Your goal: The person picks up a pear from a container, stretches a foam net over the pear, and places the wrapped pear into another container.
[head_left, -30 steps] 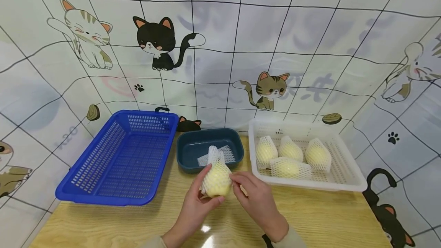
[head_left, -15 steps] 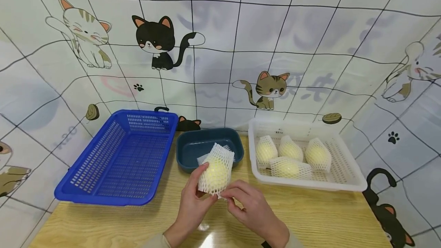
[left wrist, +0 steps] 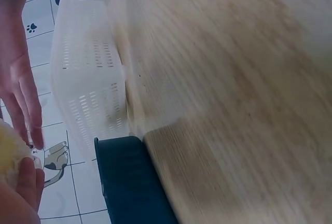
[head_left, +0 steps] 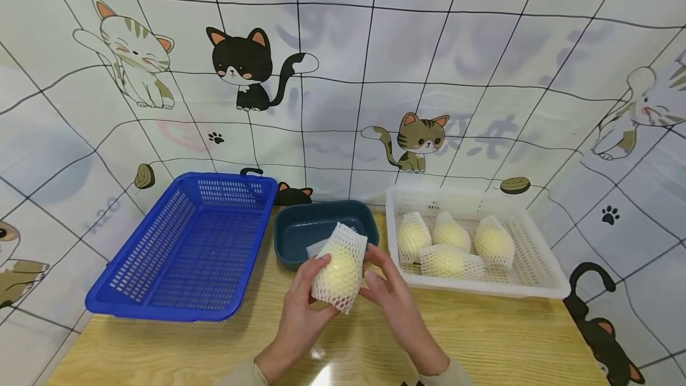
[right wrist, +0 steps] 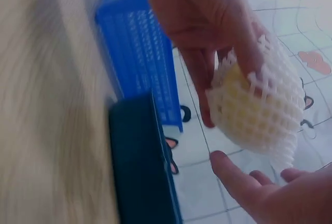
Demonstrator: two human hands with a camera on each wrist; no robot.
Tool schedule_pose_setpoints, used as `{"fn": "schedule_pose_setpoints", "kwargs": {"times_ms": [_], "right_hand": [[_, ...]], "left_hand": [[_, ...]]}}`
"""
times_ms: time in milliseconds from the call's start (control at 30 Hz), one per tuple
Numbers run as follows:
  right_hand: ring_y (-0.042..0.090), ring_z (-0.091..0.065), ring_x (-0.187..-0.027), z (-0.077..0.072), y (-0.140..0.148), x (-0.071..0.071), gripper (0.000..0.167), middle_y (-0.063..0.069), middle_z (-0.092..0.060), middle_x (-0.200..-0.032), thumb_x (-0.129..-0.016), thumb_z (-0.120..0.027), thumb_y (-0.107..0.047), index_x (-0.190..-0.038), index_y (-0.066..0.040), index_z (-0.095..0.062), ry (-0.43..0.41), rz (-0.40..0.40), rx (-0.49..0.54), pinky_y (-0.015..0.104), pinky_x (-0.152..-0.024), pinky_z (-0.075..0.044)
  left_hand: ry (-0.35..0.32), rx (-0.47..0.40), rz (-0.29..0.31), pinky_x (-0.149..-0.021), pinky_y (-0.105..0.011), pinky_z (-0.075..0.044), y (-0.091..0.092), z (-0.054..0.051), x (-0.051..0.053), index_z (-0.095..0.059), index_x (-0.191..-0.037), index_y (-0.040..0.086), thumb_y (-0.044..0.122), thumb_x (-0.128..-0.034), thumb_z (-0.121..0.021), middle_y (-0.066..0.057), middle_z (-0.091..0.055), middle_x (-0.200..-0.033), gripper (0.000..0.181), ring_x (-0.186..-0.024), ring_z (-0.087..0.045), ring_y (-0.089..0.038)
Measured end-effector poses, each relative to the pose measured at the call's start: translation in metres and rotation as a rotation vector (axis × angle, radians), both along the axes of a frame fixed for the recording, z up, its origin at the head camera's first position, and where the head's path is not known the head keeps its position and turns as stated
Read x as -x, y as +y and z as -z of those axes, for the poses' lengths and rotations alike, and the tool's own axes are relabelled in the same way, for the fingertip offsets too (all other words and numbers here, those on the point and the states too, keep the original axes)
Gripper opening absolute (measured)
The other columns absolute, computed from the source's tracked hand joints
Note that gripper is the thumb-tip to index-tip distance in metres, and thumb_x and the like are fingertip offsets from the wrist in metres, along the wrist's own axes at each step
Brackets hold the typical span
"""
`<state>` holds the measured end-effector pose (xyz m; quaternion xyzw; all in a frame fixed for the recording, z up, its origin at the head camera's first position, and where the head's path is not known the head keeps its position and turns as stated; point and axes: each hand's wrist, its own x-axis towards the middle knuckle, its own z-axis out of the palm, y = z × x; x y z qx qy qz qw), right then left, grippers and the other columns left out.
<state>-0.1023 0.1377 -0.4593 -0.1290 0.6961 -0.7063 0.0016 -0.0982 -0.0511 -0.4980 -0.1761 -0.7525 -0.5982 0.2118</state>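
Observation:
Near the front middle of the table, a pale yellow pear (head_left: 341, 273) sits inside a white foam net (head_left: 349, 237), whose loose end points up. My left hand (head_left: 300, 311) grips it from the left, thumb below and fingers around the side. Beside the net's right side, my right hand (head_left: 398, 308) has its fingers loosely extended; whether the fingertips touch the net is hard to tell. In the right wrist view the netted pear (right wrist: 259, 110) stays in the left hand (right wrist: 207, 16), with the right hand (right wrist: 290, 198) just below it.
Behind the hands stands a dark teal tray (head_left: 300, 210) with a flat piece of white foam net (head_left: 317, 248) in it. A blue basket (head_left: 187, 308) is at left. At right, a white basket (head_left: 525, 288) holds several netted pears (head_left: 450, 262).
The pear has turned in my left hand, and its net covers more of the lower end. My right hand let go of the net's lower edge and moved up to the right side.

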Motion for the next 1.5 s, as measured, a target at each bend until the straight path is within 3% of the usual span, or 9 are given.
{"fn": "schedule_pose_setpoints", "kwargs": {"times_ms": [133, 400, 667, 800, 933, 1067, 1200, 1333, 1500], "right_hand": [[0.039, -0.049, -0.135, 0.001, -0.005, 0.002, 0.057, 0.02, -0.039, -0.157, -0.108, -0.052, -0.023, -0.161, -0.011, -0.032, -0.115, -0.039, 0.059, 0.043, -0.094, -0.057], [0.034, -0.055, -0.13, 0.004, -0.013, 0.006, 0.07, 0.025, -0.033, -0.161, -0.103, -0.06, -0.022, -0.161, 0.0, -0.025, -0.147, -0.091, 0.103, 0.041, -0.093, -0.057], [0.034, -0.062, -0.122, 0.006, -0.015, 0.009, 0.077, 0.024, -0.032, -0.16, -0.1, -0.065, -0.022, -0.162, -0.005, -0.023, -0.188, -0.114, 0.096, 0.043, -0.093, -0.057], [0.033, -0.061, -0.122, 0.007, -0.015, 0.009, 0.08, 0.023, -0.031, -0.16, -0.1, -0.066, -0.023, -0.163, -0.007, -0.019, -0.212, -0.115, 0.084, 0.039, -0.092, -0.057], [0.026, -0.062, -0.116, 0.006, -0.011, 0.01, 0.078, 0.025, -0.037, -0.155, -0.1, -0.062, -0.021, -0.163, -0.004, -0.018, -0.227, -0.069, 0.107, 0.034, -0.087, -0.057], [0.017, -0.066, -0.102, 0.005, -0.005, 0.012, 0.068, 0.019, -0.056, -0.134, -0.103, -0.054, -0.021, -0.161, -0.003, -0.023, -0.268, -0.034, 0.211, 0.031, -0.079, -0.057], [0.013, -0.068, -0.097, 0.006, -0.001, 0.014, 0.063, 0.008, -0.063, -0.121, -0.105, -0.047, -0.021, -0.16, 0.0, -0.023, -0.287, -0.061, 0.307, 0.029, -0.076, -0.058], [0.013, -0.068, -0.096, 0.007, -0.001, 0.013, 0.063, 0.006, -0.064, -0.119, -0.105, -0.046, -0.02, -0.159, 0.002, -0.023, -0.288, -0.077, 0.339, 0.029, -0.075, -0.058], [0.014, -0.069, -0.095, 0.006, -0.007, 0.011, 0.063, 0.008, -0.062, -0.12, -0.107, -0.047, -0.022, -0.16, -0.001, -0.02, -0.292, -0.08, 0.356, 0.033, -0.078, -0.06]], "left_hand": [[0.082, 0.093, -0.019, -0.077, -0.031, -0.061, 0.001, 0.002, 0.002, -0.055, -0.143, 0.018, -0.013, -0.064, -0.092, -0.02, -0.049, -0.146, 0.092, -0.117, -0.06, -0.039], [0.247, 0.286, -0.09, -0.085, -0.04, -0.06, 0.001, 0.006, 0.006, -0.053, -0.145, 0.019, -0.01, -0.0571, -0.097, -0.017, -0.05, -0.146, 0.103, -0.12, -0.062, -0.037], [0.243, 0.369, -0.105, -0.084, -0.042, -0.061, 0.001, 0.006, 0.005, -0.052, -0.146, 0.023, -0.001, -0.0602, -0.1, -0.018, -0.047, -0.149, 0.101, -0.122, -0.062, -0.04], [0.226, 0.401, -0.06, -0.087, -0.043, -0.06, 0.0, 0.005, 0.004, -0.048, -0.152, 0.024, 0.001, -0.0652, -0.098, -0.024, -0.041, -0.154, 0.102, -0.124, -0.06, -0.04], [0.219, 0.336, 0.064, -0.085, -0.038, -0.061, -0.005, 0.005, 0.005, -0.04, -0.158, 0.015, -0.011, -0.0735, -0.085, -0.026, -0.031, -0.16, 0.099, -0.126, -0.057, -0.039], [0.227, 0.187, 0.157, -0.083, -0.04, -0.061, -0.009, 0.0, 0.009, -0.036, -0.157, 0.004, -0.019, -0.079, -0.074, -0.024, -0.03, -0.16, 0.089, -0.133, -0.05, -0.044], [0.273, 0.15, 0.119, -0.085, -0.043, -0.061, -0.011, -0.005, 0.013, -0.049, -0.145, 0.001, -0.01, -0.0793, -0.081, -0.022, -0.042, -0.149, 0.074, -0.128, -0.055, -0.037], [0.36, 0.17, 0.064, -0.081, -0.036, -0.061, -0.01, -0.006, 0.016, -0.063, -0.13, 0.002, -0.009, -0.0753, -0.085, -0.019, -0.055, -0.132, 0.06, -0.114, -0.061, -0.03], [0.449, 0.189, -0.014, -0.077, -0.023, -0.058, -0.008, -0.008, 0.019, -0.073, -0.119, 0.004, -0.014, -0.0772, -0.076, -0.012, -0.065, -0.116, 0.046, -0.096, -0.067, -0.023]]}}
